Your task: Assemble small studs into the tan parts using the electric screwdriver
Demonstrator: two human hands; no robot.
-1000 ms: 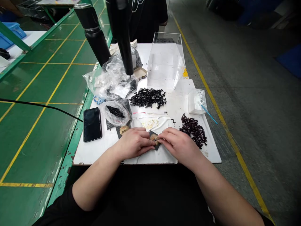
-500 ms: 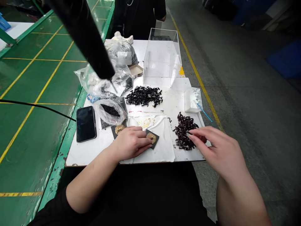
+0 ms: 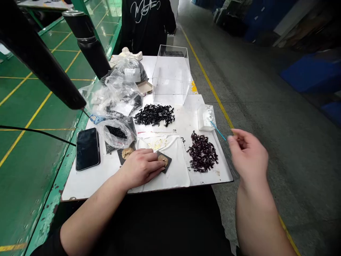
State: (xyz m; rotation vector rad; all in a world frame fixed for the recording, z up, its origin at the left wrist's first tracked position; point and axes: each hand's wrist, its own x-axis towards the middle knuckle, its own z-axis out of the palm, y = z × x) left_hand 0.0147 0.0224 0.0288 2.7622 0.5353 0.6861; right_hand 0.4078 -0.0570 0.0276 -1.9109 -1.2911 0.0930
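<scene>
My left hand (image 3: 145, 166) lies over the white cloth, its fingers pressed together against a round tan lump (image 3: 163, 161) on a dark square pad (image 3: 167, 166). A second tan lump (image 3: 128, 153) shows just behind that hand. Off the table's right edge, my right hand (image 3: 247, 151) is closed in a pinch, its fingertips beside the outer end of a thin blue stick (image 3: 218, 131). Whether they touch the stick or hold something small, I cannot tell. The stick leans out of a small clear box (image 3: 205, 122) with white stuff inside.
Small dark reddish pieces (image 3: 202, 153) and black pieces (image 3: 154, 114) lie in heaps. Tiny gold bits (image 3: 157, 143) dot the cloth (image 3: 176, 177). Around them are a phone (image 3: 87, 148), plastic bags (image 3: 119, 96), a clear case (image 3: 170, 78) and a black bottle (image 3: 92, 53). A person (image 3: 147, 25) is beyond.
My right hand has moved from the reddish heap out to the right, to the blue stick's end. My left hand stays at the tan lump. The view has shifted slightly.
</scene>
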